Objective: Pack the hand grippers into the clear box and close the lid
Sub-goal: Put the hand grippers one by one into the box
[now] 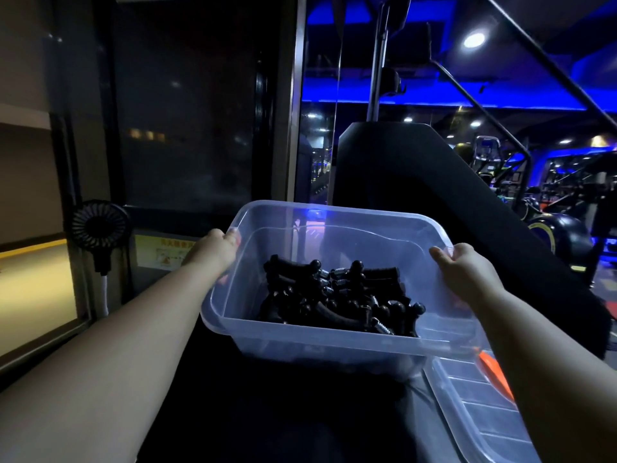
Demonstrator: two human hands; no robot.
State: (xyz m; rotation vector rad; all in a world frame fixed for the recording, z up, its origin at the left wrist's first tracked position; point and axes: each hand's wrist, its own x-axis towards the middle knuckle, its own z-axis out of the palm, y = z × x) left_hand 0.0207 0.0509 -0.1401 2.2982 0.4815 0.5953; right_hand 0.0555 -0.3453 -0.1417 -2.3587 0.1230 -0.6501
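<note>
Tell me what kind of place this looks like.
Most likely a gym: exercise machines stand under blue lighting at the back, and the clear box both hands hold is full of hand grippers.

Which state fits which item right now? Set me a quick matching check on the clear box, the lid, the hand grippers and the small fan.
Items:
1. clear box
2. lid
3. hand grippers
4. small fan

States:
A. piled in a black heap inside the container
B. off, lying low at the right, under the right forearm
C. gripped at its rim by the left hand and the right hand
D. standing at the left, beside a yellow label

Pairs: 1-C, 2-B, 3-A, 4-D
</note>
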